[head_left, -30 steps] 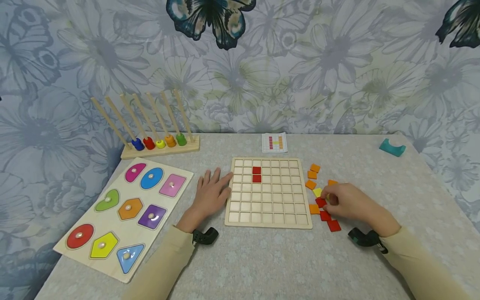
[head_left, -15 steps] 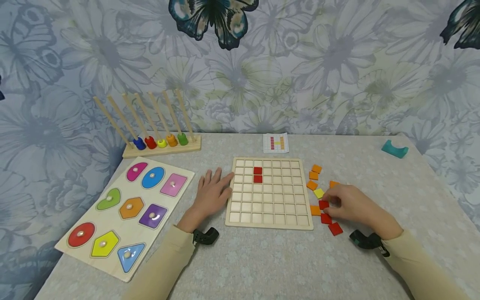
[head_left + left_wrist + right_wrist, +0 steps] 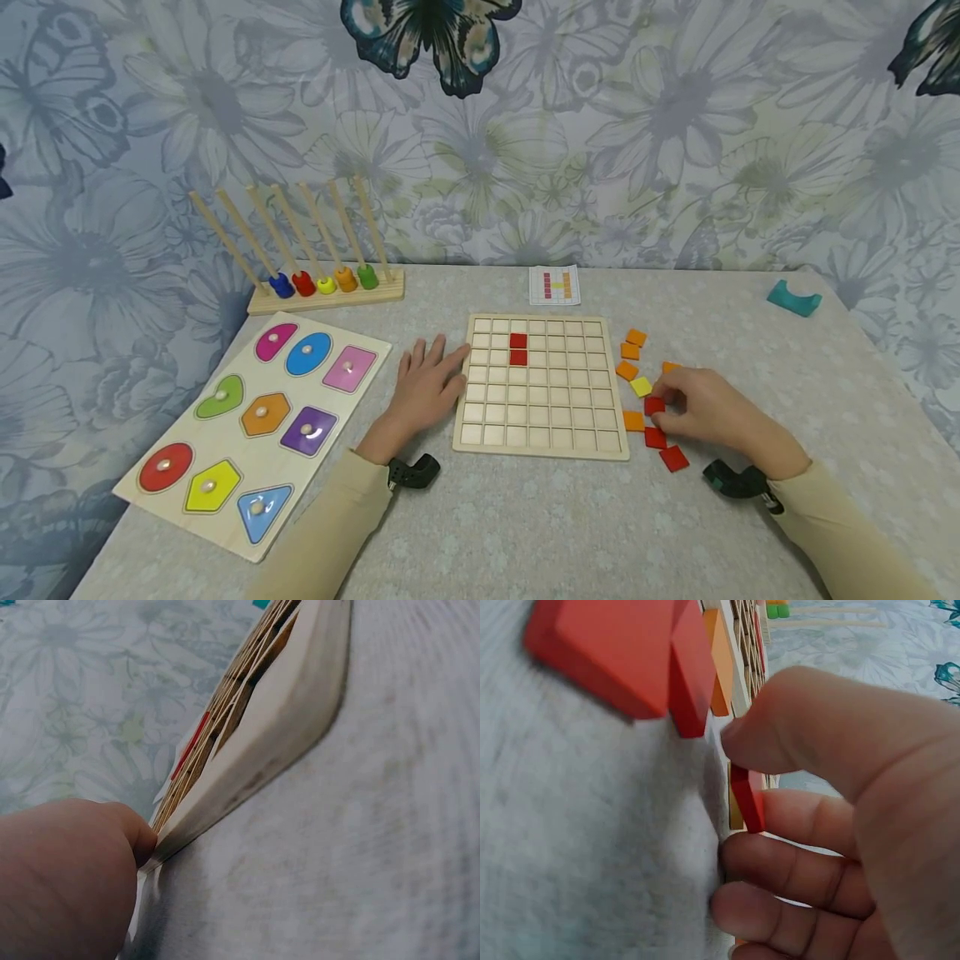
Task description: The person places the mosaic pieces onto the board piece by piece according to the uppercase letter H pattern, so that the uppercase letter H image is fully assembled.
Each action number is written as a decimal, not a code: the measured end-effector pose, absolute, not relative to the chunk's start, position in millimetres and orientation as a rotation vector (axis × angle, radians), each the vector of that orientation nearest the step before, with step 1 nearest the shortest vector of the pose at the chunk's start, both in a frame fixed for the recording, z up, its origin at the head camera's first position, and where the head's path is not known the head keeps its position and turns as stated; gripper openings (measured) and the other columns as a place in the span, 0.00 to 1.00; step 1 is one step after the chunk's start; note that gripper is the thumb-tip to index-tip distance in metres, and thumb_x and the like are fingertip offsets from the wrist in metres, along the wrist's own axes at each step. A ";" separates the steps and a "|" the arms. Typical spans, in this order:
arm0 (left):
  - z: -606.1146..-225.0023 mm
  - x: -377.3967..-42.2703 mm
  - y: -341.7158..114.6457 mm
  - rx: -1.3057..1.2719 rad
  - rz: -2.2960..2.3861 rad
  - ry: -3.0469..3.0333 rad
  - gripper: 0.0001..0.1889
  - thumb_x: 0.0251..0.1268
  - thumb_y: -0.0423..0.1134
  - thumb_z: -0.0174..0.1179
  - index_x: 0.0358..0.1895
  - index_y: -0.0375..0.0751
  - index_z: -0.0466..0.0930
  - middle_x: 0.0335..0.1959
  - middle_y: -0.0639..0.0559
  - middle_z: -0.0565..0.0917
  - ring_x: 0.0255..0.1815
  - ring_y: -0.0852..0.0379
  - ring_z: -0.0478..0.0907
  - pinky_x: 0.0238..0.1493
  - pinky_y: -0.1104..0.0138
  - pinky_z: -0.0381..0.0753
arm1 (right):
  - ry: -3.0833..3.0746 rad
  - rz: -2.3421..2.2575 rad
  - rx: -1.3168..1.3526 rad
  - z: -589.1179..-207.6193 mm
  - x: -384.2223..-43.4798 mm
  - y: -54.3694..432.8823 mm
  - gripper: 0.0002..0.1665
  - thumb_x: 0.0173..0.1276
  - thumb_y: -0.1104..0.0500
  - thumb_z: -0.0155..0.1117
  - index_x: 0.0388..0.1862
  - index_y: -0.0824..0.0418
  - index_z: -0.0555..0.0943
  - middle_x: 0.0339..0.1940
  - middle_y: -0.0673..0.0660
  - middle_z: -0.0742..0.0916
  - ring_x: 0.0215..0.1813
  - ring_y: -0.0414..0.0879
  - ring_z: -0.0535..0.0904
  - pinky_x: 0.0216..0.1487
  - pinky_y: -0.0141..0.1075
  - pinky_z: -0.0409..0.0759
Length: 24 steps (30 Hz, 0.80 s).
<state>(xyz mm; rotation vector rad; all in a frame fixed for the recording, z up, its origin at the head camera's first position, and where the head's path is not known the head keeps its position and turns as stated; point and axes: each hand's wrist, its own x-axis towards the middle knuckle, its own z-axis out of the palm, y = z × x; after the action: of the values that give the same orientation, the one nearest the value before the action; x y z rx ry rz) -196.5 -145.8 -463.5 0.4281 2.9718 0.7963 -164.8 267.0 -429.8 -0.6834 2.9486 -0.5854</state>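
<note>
Grid board (image 3: pixel 537 392): two red tiles (image 3: pixel 518 357) seated, loose tiles (image 3: pixel 674 458) unplaced. Our right hand (image 3: pixel 705 412) pinches a red piece (image 3: pixel 654 406) — left hand (image 3: pixel 422 387) spread.

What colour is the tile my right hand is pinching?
The tile is red; it shows best in the right wrist view.

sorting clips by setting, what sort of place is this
Likely a play or learning corner, perhaps at home: the wooden grid board, the knobbed shape puzzle and the floral wallpaper point that way.
</note>
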 end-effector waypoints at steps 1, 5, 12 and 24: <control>-463.7 -196.4 -145.9 0.426 0.797 2.970 0.28 0.78 0.47 0.46 0.78 0.49 0.67 0.82 0.33 0.54 0.84 0.28 0.40 0.78 0.32 0.40 | 2.951 -0.593 -0.684 -430.0 -164.7 267.0 0.06 0.56 0.59 0.75 0.32 0.54 0.85 0.26 0.43 0.81 0.29 0.35 0.71 0.32 0.29 0.73; -464.8 -196.0 -146.4 0.425 0.806 2.967 0.28 0.78 0.47 0.46 0.78 0.50 0.67 0.82 0.33 0.54 0.84 0.28 0.40 0.78 0.32 0.40 | 2.965 -0.614 -0.688 -431.3 -164.3 267.2 0.06 0.56 0.59 0.74 0.33 0.55 0.86 0.24 0.43 0.81 0.27 0.34 0.70 0.29 0.28 0.72; -465.8 -195.1 -146.5 0.426 0.810 2.968 0.28 0.78 0.48 0.46 0.78 0.50 0.67 0.82 0.33 0.54 0.84 0.28 0.40 0.78 0.32 0.40 | 2.978 -0.617 -0.708 -432.3 -164.4 266.2 0.09 0.57 0.60 0.75 0.38 0.58 0.88 0.29 0.45 0.85 0.29 0.34 0.72 0.32 0.29 0.75; -464.6 -194.0 -147.2 0.418 0.816 2.961 0.28 0.78 0.47 0.46 0.78 0.50 0.66 0.82 0.33 0.53 0.84 0.28 0.40 0.79 0.32 0.39 | 3.030 -0.596 -0.806 -433.1 -170.4 261.3 0.09 0.56 0.60 0.75 0.37 0.59 0.89 0.25 0.43 0.80 0.27 0.34 0.69 0.30 0.29 0.72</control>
<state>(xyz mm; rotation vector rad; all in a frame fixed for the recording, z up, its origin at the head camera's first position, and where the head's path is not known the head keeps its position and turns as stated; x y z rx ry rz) -194.0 -147.2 -464.6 0.4182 2.9606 0.8160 -170.4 261.3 -433.1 -0.8065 3.0296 -0.5956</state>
